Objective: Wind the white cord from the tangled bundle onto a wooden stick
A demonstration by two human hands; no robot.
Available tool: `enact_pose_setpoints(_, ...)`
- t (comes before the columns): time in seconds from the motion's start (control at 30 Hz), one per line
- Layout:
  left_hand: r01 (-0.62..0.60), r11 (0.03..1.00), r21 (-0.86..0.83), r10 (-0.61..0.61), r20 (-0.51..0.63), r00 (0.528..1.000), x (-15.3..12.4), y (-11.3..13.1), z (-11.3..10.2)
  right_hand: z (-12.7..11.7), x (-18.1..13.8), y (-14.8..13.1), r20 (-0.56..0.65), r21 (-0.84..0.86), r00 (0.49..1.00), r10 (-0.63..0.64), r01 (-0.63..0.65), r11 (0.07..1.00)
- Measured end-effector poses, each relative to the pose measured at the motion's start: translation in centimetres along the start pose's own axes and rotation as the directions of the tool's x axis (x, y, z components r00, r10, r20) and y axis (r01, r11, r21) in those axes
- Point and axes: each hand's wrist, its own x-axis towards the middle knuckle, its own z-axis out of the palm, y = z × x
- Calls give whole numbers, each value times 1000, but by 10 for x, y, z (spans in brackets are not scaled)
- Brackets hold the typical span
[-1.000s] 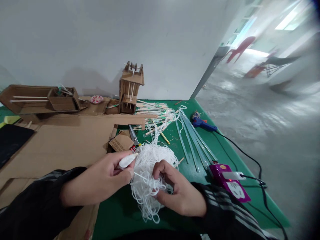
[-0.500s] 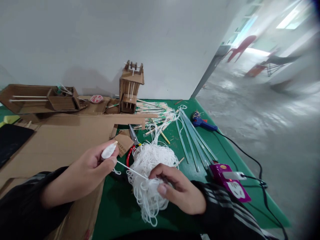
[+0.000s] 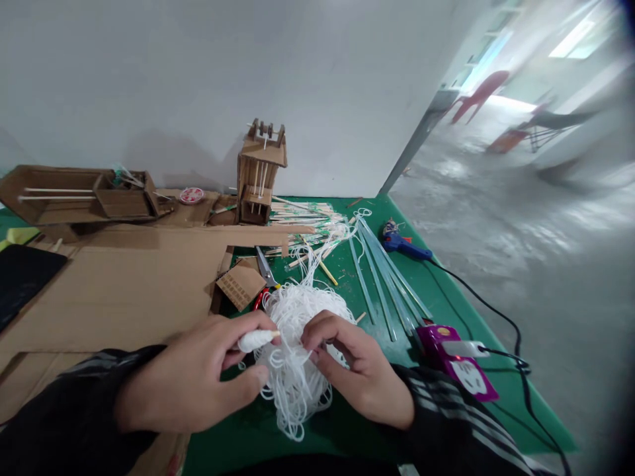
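Observation:
A small stick wound with white string (image 3: 255, 340) is held in my left hand (image 3: 198, 377), its bare tip pointing right. My left thumb stands away from it while the fingers grip. On the green table lies a big loose heap of white string (image 3: 307, 304), directly beneath both hands. At the heap's right side, my right hand (image 3: 354, 370) pinches some of the string between thumb and fingertips. Scissors with red handles (image 3: 264, 268) lie partly under the heap. Beside them is a small cardboard piece (image 3: 241, 284).
Cardboard sheets (image 3: 139, 264) cover the left, with a cardboard tower (image 3: 260, 172) and tray-like cardboard model (image 3: 64, 188) behind. Thin sticks (image 3: 302, 215), clear glue sticks (image 3: 377, 264), a blue glue gun (image 3: 407, 246) and a purple power strip (image 3: 459, 367) lie rightward; its cable hangs over the edge.
My left hand has moved right and down with the wound stick, closer to my right hand. The string stretched straight between the hands is now slack. My right hand has barely shifted.

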Motion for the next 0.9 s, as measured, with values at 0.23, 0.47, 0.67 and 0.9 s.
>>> enact_pose_setpoints(0.23,-65,996,60,67,-32,997,12,6,16,3,6,-5,-38,24,997,-71,72,997)
enact_pose_setpoints(0.47,-138,990,-28,139,30,990,16,0,14,2,13,-8,-94,-52,991,-91,86,995)
enact_pose_setpoints(0.67,-146,986,-77,149,43,988,13,-6,12,0,20,-12,-57,-150,992,-116,107,983)
enact_pose_setpoints(0.9,63,996,64,-54,-130,990,6,-19,4,-7,22,-17,-32,-140,998,-45,40,989)
